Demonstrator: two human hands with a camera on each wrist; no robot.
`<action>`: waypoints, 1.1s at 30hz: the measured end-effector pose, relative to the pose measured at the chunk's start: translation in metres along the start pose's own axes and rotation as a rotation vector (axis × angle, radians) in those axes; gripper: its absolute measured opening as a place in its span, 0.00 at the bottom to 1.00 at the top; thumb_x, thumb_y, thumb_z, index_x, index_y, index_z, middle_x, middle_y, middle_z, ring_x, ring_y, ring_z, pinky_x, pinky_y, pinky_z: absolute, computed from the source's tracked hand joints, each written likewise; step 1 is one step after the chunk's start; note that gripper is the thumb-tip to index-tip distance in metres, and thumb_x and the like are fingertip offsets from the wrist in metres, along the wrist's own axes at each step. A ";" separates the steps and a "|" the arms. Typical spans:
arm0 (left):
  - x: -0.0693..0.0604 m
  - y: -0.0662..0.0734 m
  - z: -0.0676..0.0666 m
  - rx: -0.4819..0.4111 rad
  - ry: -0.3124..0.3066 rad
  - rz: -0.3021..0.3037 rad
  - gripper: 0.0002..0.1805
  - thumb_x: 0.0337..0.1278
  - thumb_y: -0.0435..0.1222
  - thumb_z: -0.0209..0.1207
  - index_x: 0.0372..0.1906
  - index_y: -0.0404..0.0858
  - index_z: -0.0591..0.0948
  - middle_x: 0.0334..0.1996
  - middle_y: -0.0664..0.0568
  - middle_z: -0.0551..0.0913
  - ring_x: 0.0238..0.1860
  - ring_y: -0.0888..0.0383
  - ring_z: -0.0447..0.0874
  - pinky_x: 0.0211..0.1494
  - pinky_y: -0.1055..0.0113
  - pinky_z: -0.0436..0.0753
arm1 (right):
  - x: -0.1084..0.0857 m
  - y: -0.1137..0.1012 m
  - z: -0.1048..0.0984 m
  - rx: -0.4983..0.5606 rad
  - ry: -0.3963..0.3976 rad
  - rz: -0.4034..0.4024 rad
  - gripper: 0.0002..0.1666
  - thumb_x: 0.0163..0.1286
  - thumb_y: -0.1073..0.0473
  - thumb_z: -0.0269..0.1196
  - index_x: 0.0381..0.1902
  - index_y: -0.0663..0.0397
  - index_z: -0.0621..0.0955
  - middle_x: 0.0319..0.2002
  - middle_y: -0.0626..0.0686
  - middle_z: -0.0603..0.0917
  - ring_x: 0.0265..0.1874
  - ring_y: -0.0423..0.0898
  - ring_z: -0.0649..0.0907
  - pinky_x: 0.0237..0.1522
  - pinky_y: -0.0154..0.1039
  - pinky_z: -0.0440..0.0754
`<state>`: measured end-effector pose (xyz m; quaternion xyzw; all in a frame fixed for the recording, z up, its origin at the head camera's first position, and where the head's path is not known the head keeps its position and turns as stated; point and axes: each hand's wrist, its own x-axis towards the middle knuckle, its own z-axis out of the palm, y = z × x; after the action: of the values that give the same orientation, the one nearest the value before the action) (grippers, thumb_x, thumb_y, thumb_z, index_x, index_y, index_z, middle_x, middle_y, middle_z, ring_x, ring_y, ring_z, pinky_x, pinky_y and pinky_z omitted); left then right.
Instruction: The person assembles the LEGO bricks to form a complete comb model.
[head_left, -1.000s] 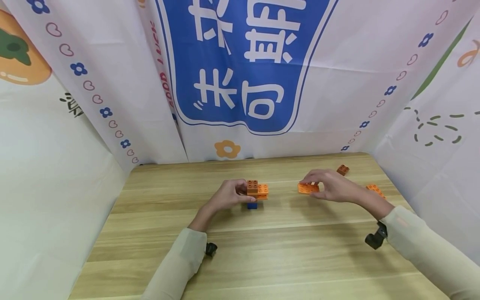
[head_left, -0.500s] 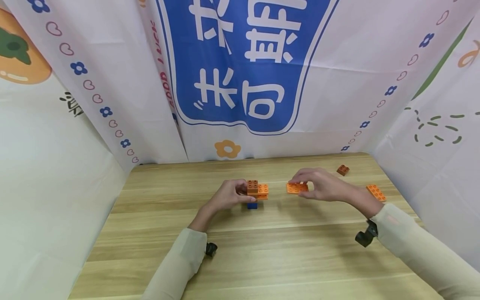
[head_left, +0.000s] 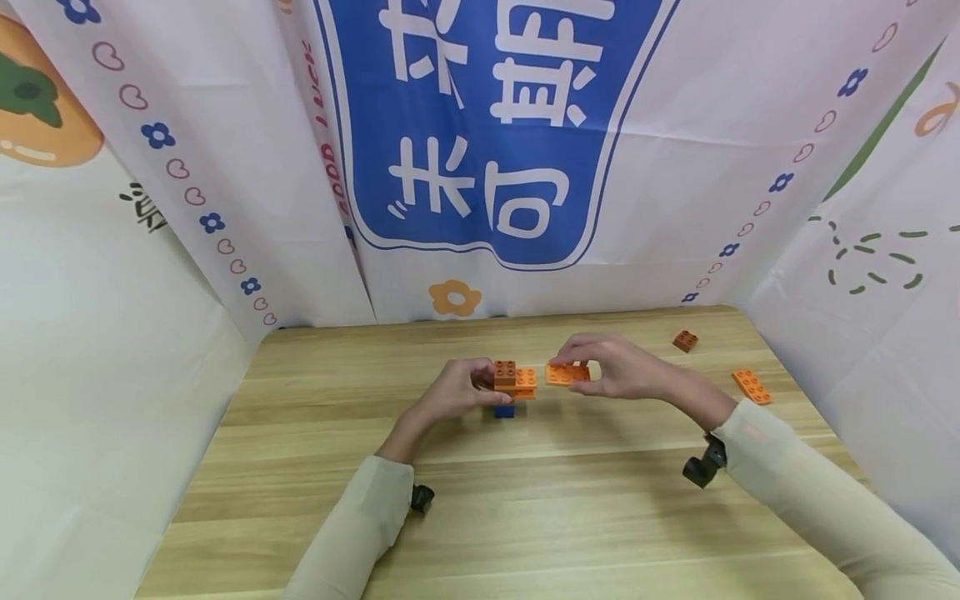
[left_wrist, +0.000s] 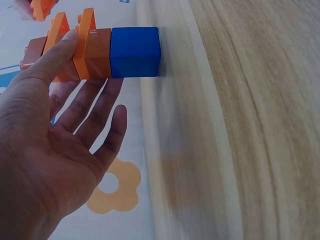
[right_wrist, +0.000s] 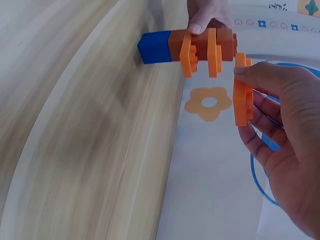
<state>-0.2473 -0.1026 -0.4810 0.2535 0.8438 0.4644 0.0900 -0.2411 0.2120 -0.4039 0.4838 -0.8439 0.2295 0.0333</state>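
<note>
Nearest, at the lower edge of the head view, two pale sleeves [head_left: 825, 500] are seen, with a black wrist camera [head_left: 703, 467] worn below each cuff, angled so that each hand's work can be watched. A wood-grain table [head_left: 420, 533] is spread beneath them.

Beyond the sleeves, a brick tower [head_left: 504, 372] is gripped upright by the left hand [head_left: 459, 387], thumb on the near side and fingers behind, apparently so that it is kept steady. The tower is built from a blue brick [right_wrist: 154, 47] at the base, then three brown bricks [right_wrist: 226, 45], with a lower orange plate [right_wrist: 188, 55] and an upper orange plate [right_wrist: 213, 55] set between them. Both plates are left jutting out to the right. Whether the base is rested on the table cannot be told for certain.

Just right of the tower, across a narrow gap, a studded orange plate [head_left: 564, 374] is pinched in the right hand [head_left: 626, 367] between thumb and fingers. It is held roughly level, studs up, seemingly so that its underside and left end are kept unobstructed.

Farther right, well apart from the tower, a loose orange plate [head_left: 752, 387] is laid flat, and behind it a loose brown brick [head_left: 686, 340], both within the right arm's reach, it seems.

Farthest, the table is backed by a printed white cloth [head_left: 675, 192].
</note>
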 end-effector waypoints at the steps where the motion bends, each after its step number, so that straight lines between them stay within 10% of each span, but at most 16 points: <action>1: 0.000 0.000 0.000 -0.003 -0.002 0.000 0.13 0.57 0.40 0.79 0.40 0.42 0.86 0.37 0.55 0.89 0.37 0.59 0.87 0.43 0.66 0.86 | 0.002 -0.001 0.001 0.002 0.000 -0.006 0.23 0.63 0.63 0.78 0.57 0.57 0.88 0.51 0.52 0.89 0.41 0.41 0.86 0.44 0.42 0.88; 33: 0.002 -0.006 0.000 -0.032 -0.022 0.029 0.13 0.58 0.41 0.78 0.43 0.43 0.87 0.39 0.56 0.91 0.38 0.58 0.88 0.45 0.64 0.87 | 0.061 -0.015 0.024 0.055 0.012 -0.049 0.19 0.68 0.61 0.76 0.55 0.57 0.89 0.50 0.53 0.89 0.45 0.44 0.87 0.49 0.39 0.88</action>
<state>-0.2515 -0.1041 -0.4860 0.2696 0.8314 0.4763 0.0967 -0.2565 0.1469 -0.4035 0.5038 -0.8249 0.2545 0.0308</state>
